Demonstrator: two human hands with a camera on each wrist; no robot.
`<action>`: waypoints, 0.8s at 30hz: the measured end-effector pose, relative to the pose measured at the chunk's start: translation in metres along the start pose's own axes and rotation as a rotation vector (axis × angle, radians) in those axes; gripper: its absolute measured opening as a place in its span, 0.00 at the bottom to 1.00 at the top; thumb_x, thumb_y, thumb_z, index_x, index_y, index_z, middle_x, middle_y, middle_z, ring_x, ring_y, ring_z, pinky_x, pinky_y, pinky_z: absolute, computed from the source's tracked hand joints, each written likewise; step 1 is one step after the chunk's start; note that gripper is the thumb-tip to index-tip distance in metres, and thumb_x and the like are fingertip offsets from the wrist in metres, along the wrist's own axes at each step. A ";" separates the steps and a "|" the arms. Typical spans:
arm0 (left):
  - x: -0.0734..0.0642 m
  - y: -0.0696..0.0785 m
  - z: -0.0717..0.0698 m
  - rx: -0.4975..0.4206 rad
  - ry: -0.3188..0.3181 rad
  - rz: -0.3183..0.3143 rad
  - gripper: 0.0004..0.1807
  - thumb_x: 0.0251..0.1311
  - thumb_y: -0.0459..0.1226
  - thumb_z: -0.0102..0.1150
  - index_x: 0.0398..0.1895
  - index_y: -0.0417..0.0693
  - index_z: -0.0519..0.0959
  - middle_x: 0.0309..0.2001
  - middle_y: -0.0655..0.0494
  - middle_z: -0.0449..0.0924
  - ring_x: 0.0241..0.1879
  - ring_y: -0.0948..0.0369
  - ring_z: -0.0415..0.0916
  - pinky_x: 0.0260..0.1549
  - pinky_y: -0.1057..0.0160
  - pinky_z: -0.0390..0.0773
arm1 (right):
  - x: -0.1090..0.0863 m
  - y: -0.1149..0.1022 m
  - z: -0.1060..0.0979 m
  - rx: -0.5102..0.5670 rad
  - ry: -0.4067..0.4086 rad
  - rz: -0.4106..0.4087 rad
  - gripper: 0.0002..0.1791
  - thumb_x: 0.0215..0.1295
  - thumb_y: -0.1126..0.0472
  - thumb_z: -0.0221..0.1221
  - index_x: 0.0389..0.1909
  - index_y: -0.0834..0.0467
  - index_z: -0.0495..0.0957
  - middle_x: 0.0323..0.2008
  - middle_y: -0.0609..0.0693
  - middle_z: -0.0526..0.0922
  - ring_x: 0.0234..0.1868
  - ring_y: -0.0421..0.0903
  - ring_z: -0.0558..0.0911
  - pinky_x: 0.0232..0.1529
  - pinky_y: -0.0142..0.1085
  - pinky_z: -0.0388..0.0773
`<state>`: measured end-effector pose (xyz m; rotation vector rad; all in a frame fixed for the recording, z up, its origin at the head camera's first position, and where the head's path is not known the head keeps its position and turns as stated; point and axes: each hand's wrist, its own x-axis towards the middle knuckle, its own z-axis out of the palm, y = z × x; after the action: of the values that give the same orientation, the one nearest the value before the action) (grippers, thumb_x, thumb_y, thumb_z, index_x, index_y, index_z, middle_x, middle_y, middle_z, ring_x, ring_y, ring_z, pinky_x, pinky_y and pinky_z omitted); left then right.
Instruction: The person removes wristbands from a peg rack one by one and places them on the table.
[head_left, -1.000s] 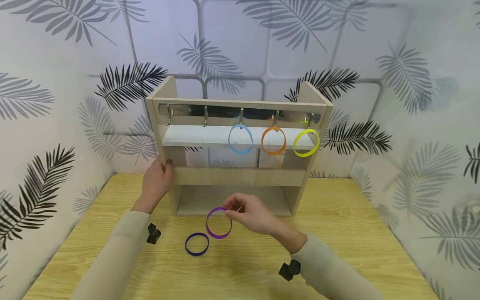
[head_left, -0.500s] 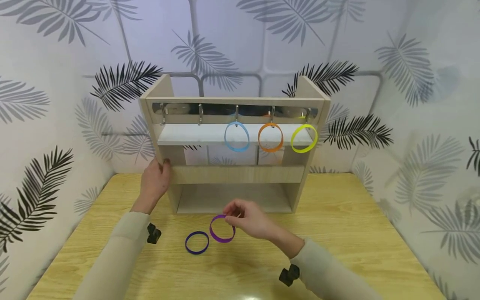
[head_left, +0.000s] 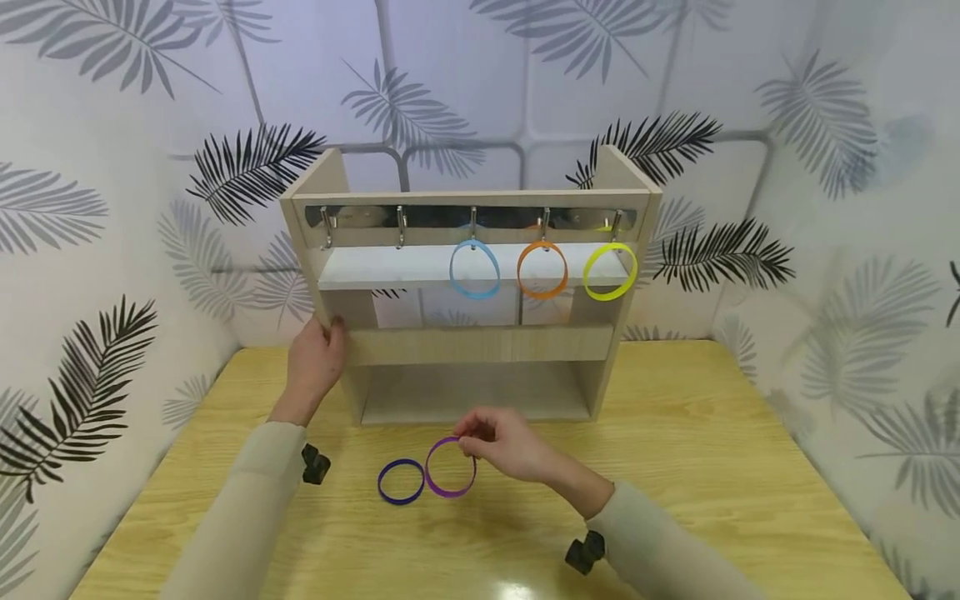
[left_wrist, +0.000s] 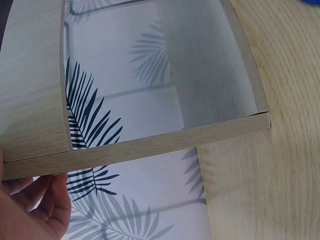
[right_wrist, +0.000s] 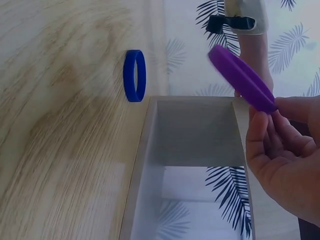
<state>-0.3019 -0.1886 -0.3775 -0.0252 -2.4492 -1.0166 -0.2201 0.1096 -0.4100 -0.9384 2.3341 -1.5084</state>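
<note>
Between thumb and fingers, my right hand [head_left: 510, 446] pinches a purple wristband [head_left: 450, 493]; in the right wrist view the purple band [right_wrist: 241, 77] is held above the table. Just left of it in the head view, a dark blue wristband [head_left: 401, 501] lies on the table. My left hand [head_left: 315, 358] grips the left side panel of a small wooden shelf unit [head_left: 480, 344], with the thumb at the front. Light blue [head_left: 474, 295], orange [head_left: 542, 294] and yellow [head_left: 610, 295] wristbands hang from hooks at the middle and right of the metal hook rail [head_left: 435, 217].
Two bare hooks, the far-left hook [head_left: 326, 227] and its neighbour [head_left: 401, 227], are on the rail's left part. The unit stands on a wood-grain table [head_left: 720, 467] near a leaf-patterned wall [head_left: 465, 92]. Its lower compartment [head_left: 476, 392] faces front.
My right hand has moved slightly down and to the right in the head view with the purple wristband. My left hand keeps its grip on the side panel. The head view has shifted slightly.
</note>
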 end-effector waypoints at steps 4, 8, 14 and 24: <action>0.000 -0.001 -0.001 -0.004 -0.012 0.000 0.27 0.71 0.48 0.33 0.55 0.34 0.70 0.44 0.34 0.77 0.35 0.45 0.74 0.34 0.46 0.73 | 0.003 0.012 -0.004 -0.024 -0.015 0.011 0.07 0.65 0.68 0.55 0.41 0.65 0.77 0.34 0.51 0.80 0.35 0.47 0.80 0.35 0.36 0.78; 0.001 -0.001 -0.002 -0.003 -0.008 0.013 0.27 0.71 0.48 0.33 0.56 0.34 0.70 0.44 0.34 0.77 0.36 0.44 0.74 0.34 0.45 0.73 | 0.007 0.030 -0.009 0.002 -0.008 0.056 0.07 0.65 0.68 0.55 0.41 0.67 0.77 0.32 0.52 0.80 0.34 0.51 0.80 0.33 0.33 0.78; 0.002 -0.002 -0.002 -0.004 -0.006 0.031 0.26 0.71 0.47 0.34 0.56 0.33 0.70 0.45 0.33 0.77 0.39 0.42 0.76 0.35 0.44 0.74 | 0.010 0.046 -0.010 0.010 -0.015 0.117 0.09 0.65 0.68 0.56 0.40 0.71 0.76 0.29 0.52 0.79 0.34 0.56 0.81 0.34 0.41 0.79; 0.002 -0.004 -0.001 -0.005 0.006 0.031 0.26 0.71 0.47 0.34 0.57 0.33 0.70 0.47 0.33 0.76 0.43 0.41 0.76 0.38 0.43 0.74 | 0.020 0.063 0.000 -0.009 -0.019 0.130 0.07 0.62 0.72 0.56 0.37 0.73 0.76 0.31 0.68 0.80 0.28 0.50 0.82 0.35 0.49 0.79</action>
<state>-0.3038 -0.1926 -0.3784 -0.0621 -2.4335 -1.0085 -0.2603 0.1149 -0.4618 -0.7828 2.3410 -1.4339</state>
